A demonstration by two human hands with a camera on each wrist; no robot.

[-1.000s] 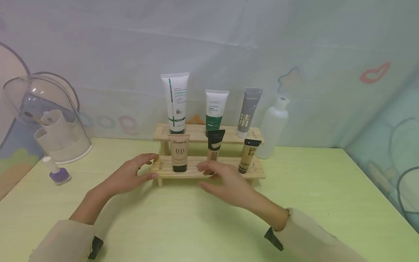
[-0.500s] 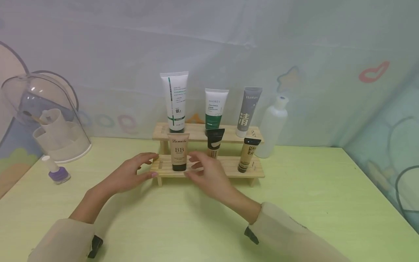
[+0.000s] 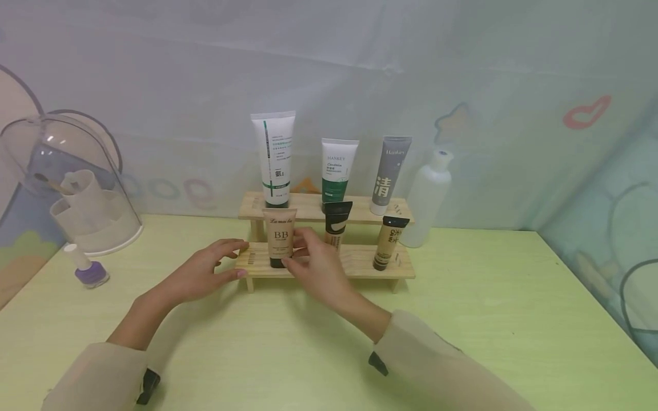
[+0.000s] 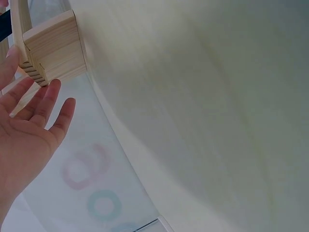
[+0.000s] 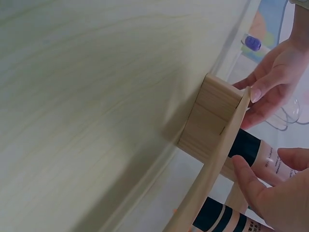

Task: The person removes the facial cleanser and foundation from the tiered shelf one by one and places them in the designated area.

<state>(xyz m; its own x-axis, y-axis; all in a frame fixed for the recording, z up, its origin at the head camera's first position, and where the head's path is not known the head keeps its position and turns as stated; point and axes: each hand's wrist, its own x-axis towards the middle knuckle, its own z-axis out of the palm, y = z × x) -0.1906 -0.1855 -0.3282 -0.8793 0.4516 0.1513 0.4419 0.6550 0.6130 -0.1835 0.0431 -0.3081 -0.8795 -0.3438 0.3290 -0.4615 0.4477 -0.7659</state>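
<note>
A two-step wooden stand (image 3: 354, 268) bears several cosmetic tubes. My left hand (image 3: 203, 274) holds the left end of its lower step, thumb at the front corner and fingers farther back; the left wrist view shows those fingertips (image 4: 55, 84) against the end grain. On that step stands a beige BB cream tube (image 3: 281, 231), upright on its black cap (image 5: 245, 147). My right hand (image 3: 321, 271) pinches this tube low on its right side, thumb in front near the cap. Behind the right hand, a black-topped foundation tube (image 3: 338, 217) is partly hidden.
A small gold tube (image 3: 388, 245) stands at the lower step's right. White (image 3: 275, 154), white-green (image 3: 338, 165) and grey (image 3: 392, 171) tubes line the upper step. A white bottle (image 3: 430, 194) is behind. Purple nail polish (image 3: 91, 273) and a clear-domed organizer (image 3: 87, 211) sit left.
My right hand has moved left from in front of the foundation tube to the BB cream tube and now touches it. The left hand stays at the stand's end.
</note>
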